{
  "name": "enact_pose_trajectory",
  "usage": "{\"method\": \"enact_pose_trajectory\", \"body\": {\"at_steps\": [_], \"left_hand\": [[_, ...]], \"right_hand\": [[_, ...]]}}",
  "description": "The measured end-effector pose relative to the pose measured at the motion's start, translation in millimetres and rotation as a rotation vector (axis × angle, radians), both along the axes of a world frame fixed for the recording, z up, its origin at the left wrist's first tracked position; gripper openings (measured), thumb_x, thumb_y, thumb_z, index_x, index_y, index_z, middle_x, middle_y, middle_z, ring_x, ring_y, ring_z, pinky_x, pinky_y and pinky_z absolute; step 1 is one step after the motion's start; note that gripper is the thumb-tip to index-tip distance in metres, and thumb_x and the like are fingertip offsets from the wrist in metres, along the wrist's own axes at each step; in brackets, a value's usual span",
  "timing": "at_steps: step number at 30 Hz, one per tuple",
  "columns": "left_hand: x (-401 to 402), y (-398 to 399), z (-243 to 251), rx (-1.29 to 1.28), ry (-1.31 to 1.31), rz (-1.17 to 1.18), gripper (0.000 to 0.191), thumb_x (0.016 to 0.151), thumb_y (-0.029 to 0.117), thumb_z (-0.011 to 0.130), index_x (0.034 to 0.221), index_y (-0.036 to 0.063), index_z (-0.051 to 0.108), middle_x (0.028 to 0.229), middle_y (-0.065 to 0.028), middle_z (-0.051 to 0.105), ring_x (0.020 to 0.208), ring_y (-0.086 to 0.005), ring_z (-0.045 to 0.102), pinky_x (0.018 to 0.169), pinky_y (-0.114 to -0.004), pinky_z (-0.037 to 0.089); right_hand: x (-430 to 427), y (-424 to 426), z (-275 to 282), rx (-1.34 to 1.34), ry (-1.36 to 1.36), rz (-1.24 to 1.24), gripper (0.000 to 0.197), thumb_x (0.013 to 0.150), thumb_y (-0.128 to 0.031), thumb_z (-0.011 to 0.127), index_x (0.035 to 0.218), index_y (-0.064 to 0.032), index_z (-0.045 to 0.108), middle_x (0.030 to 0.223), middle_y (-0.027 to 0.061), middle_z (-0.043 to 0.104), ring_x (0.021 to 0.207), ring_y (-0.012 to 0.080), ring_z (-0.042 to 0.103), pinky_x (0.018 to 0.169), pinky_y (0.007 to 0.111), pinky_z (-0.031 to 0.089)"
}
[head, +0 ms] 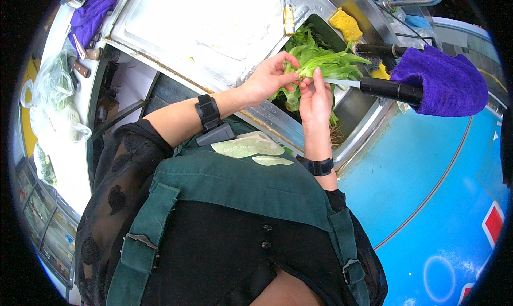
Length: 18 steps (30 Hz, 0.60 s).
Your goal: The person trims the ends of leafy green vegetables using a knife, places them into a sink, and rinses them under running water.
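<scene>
My left hand [270, 77] pinches the root end of a leafy green vegetable [330, 65] between thumb and fingers. Below that stem base, my right hand [316, 99] has its fingers up against it, one finger pointing along the stalks. The leaves fan out to the right over a metal sink [352, 121]. Clear water [340, 82] streams from a black tap spout [382, 90] towards the vegetable and the right fingers. More leafy greens [306, 41] fill the basin under both hands, and thin roots [336, 135] show beside my right wrist.
A purple towel [441, 81] drapes over the tap. A yellow sponge [346, 24] rests on the sink's back rim, near a yellow-handled tool [288, 19]. Left lies a metal drainboard [172, 29]; beyond it are knives [82, 68], another purple cloth [90, 17] and plastic bags [56, 81].
</scene>
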State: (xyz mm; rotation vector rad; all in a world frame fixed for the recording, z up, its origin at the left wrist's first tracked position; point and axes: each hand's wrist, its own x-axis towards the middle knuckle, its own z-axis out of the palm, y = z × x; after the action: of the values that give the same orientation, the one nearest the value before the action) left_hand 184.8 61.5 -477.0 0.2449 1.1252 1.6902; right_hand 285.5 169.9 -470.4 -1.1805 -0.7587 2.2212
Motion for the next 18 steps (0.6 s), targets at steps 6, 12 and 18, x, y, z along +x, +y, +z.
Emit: {"method": "enact_pose_trajectory", "body": {"at_steps": [6,12,18], "left_hand": [[-2,4,1,-0.154,0.190,-0.053,0.017,0.087,0.004,0.065,0.097,0.0011,0.052,0.084,-0.0055,0.065,0.075,-0.0102,0.063,0.066,-0.024,0.053],[4,9,-14,-0.118,0.190,0.023,0.016,0.084,-0.001,0.066,0.093,0.0006,0.052,0.082,-0.0071,0.064,0.069,-0.0114,0.063,0.063,-0.024,0.053],[-2,3,-3,0.008,-0.054,-0.007,0.012,0.087,0.000,0.064,0.095,0.0017,0.055,0.084,-0.0091,0.065,0.073,-0.0140,0.065,0.066,-0.027,0.056]], "right_hand": [[-7,-6,3,0.099,-0.034,-0.009,0.023,0.087,-0.012,0.068,0.105,-0.0039,0.056,0.087,0.0034,0.062,0.066,0.0100,0.057,0.055,0.020,0.048],[-5,0,12,0.143,-0.086,0.069,0.023,0.086,-0.012,0.069,0.104,-0.0043,0.058,0.087,0.0038,0.063,0.063,0.0093,0.055,0.048,0.021,0.041],[-1,8,9,0.091,-0.025,0.056,0.022,0.086,-0.015,0.069,0.101,-0.0026,0.059,0.084,0.0040,0.063,0.059,0.0099,0.055,0.047,0.023,0.042]]}}
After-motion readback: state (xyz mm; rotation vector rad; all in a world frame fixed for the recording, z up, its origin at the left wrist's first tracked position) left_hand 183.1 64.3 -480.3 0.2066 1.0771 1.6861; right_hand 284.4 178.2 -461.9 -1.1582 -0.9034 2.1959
